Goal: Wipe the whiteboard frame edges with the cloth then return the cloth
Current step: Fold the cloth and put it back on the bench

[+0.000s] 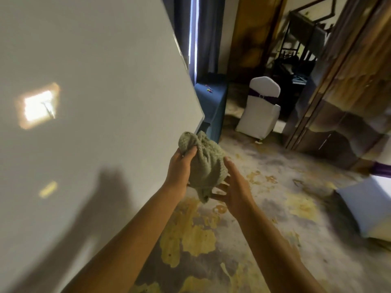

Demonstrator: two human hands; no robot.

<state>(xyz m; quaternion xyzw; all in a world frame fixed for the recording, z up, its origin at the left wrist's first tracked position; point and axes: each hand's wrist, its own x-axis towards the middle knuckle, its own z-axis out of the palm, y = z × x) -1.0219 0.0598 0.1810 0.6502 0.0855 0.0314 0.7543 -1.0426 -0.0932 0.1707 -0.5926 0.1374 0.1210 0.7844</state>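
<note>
A large whiteboard fills the left of the view, tilted, with its thin frame edge running down to a lower right corner. A bunched grey-green cloth hangs just below that corner. My left hand grips the cloth's upper left part. My right hand cups the cloth from the right and below, fingers touching its bottom fold.
Behind the board's corner stands a table with a dark blue cover, small coloured bits on top. A white-covered chair with a purple sash stands farther back. Glossy wooden panels line the right. Patterned carpet lies below; a white cushion sits at right.
</note>
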